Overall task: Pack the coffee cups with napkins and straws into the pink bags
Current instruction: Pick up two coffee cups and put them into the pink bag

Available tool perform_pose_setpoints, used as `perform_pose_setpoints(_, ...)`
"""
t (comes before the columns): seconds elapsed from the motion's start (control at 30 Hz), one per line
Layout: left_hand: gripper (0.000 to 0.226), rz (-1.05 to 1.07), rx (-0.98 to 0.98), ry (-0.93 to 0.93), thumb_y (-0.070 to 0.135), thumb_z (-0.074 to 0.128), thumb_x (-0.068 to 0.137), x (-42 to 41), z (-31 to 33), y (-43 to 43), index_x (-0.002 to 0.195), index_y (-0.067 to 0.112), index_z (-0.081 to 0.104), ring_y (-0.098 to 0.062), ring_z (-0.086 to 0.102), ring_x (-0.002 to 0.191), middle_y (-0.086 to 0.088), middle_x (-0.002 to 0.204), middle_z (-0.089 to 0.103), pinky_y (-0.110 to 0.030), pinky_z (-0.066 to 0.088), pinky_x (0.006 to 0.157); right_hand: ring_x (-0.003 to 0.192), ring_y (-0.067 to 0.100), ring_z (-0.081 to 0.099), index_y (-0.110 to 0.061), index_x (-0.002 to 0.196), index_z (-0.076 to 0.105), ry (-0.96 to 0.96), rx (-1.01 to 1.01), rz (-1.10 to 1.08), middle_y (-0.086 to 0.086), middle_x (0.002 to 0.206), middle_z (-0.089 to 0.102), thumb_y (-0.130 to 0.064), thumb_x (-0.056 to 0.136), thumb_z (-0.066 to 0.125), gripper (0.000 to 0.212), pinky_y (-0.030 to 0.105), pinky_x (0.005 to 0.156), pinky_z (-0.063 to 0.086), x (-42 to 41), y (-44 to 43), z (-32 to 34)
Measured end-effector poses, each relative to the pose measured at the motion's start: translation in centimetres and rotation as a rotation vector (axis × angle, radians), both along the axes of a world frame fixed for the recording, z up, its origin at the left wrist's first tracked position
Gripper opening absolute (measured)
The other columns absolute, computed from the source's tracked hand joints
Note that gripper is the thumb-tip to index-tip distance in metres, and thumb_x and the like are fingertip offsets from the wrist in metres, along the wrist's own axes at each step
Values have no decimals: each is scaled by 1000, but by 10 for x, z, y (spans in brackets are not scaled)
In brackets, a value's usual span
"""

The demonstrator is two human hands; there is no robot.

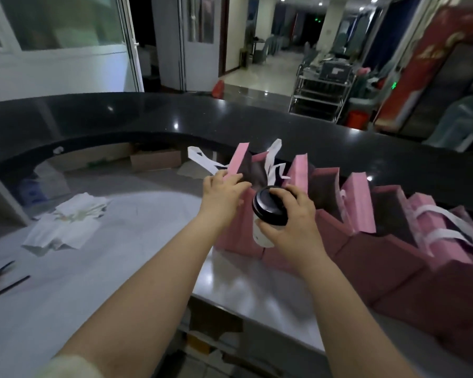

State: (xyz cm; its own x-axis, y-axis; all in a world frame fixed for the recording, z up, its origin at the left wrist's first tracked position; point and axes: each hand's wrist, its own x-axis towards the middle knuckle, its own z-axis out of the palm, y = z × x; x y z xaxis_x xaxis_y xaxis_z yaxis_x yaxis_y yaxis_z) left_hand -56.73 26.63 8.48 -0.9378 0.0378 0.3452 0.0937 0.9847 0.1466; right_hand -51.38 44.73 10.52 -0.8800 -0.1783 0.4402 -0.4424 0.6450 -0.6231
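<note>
Right hand (292, 214) was clamped on a white paper coffee cup with black plastic lid (269, 208) at frame centre, fingers (302, 199) curled round the lid rim and upper wall, cup tilted so the lid faced the camera and the base pointed down toward the bag front. Left hand (223, 192) was just left of it, fingers closed on the near-left rim of the open pink paper bag with white ribbon handles (241, 162), apparently spreading the mouth. Key relation: the bag opening lay just above and behind the cup in frame, very near, the cup's long axis leaning off vertical; judged that the cup needed raising over the near rim, then uprighting to drop in base first. Right hand was the nearer one to the opening and already carried the load. A row of further pink paper bags (358, 203) ran to the right along the pale grey counter (137, 241). A pile of white paper napkins (71, 222) sat at left, black straws (3, 285) at far left edge, both well apart from the hands. Whether the bag already held anything couldn't be told; the interior was dark.
</note>
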Motion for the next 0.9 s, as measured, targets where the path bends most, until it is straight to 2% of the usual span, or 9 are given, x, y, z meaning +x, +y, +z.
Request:
perform_pose_setpoints(0.13, 31, 73, -2, 49, 21, 54, 91, -18, -15, -1, 119, 36, 59, -25, 35, 126, 14, 124, 60, -40, 14, 100, 132, 19, 29, -26, 131, 53, -13, 16, 42, -2, 143, 36, -30, 73, 79, 64, 39, 112, 32, -17, 3, -3)
perform_pose_setpoints(0.27, 44, 95, 21, 100, 22, 62, 89, -26, -13, -9, 130, 36, 55, -26, 42, 116, 7, 116, 63, -40, 14, 96, 132, 19, 30, -25, 131, 54, 10, -1, 67, -2, 142, 37, -29, 72, 80, 64, 40, 112, 32, -31, -1, -1)
perform_pose_setpoints(0.43, 24, 122, -32, 55, 20, 58, 90, -33, -7, -14, 103, 35, 70, -25, 37, 119, 5, 110, 56, -39, 8, 99, 128, 20, 32, -24, 130, 56, 3, -9, 47, -3, 140, 38, -29, 72, 80, 63, 42, 109, 35, -40, -4, 0)
perform_pose_setpoints(0.5, 22, 118, -54, 125, 12, 64, 83, -27, -6, -24, 94, 28, 74, -28, 44, 116, 3, 100, 60, -40, 8, 99, 128, 20, 32, -24, 130, 55, -6, -5, 53, -3, 140, 38, -28, 72, 80, 63, 42, 109, 35, -40, -8, -2)
perform_pose_setpoints(0.57, 25, 86, -83, 236, -1, 74, 68, -15, -2, -41, 79, 22, 75, -33, 54, 104, 1, 85, 64, -40, 13, 97, 131, 19, 30, -24, 132, 54, -26, -5, 79, -3, 142, 36, -28, 73, 80, 64, 40, 111, 34, -38, -18, -3)
perform_pose_setpoints(0.63, 28, 67, -134, 330, -3, 80, 58, 1, 2, -63, 70, 21, 74, -32, 60, 92, 5, 75, 65, -39, 17, 92, 133, 20, 29, -24, 132, 53, -35, -2, 112, -3, 143, 35, -28, 73, 80, 65, 39, 112, 32, -35, -31, -4)
perform_pose_setpoints(0.7, 22, 62, -174, 389, 5, 82, 62, 19, 5, -89, 69, 24, 74, -26, 58, 88, 11, 75, 67, -37, 20, 84, 131, 19, 32, -24, 132, 54, -25, 1, 152, -3, 141, 37, -29, 73, 81, 65, 38, 111, 34, -31, -47, -4)
perform_pose_setpoints(0.8, 10, 79, -181, 472, 15, 73, 74, 56, 4, -137, 71, 24, 75, -18, 40, 86, 13, 80, 72, -35, 19, 73, 128, 16, 34, -26, 129, 55, -1, -20, 246, -6, 137, 40, -31, 71, 82, 64, 35, 108, 36, -25, -75, -6)
perform_pose_setpoints(0.9, 10, 180, -177, 499, 16, 75, 81, 105, 3, -184, 76, 24, 76, -19, 40, 90, 13, 89, 74, -36, 19, 74, 126, 8, 31, -32, 126, 54, -3, -49, 344, -15, 134, 38, -33, 71, 82, 62, 25, 106, 32, -16, -110, -14)
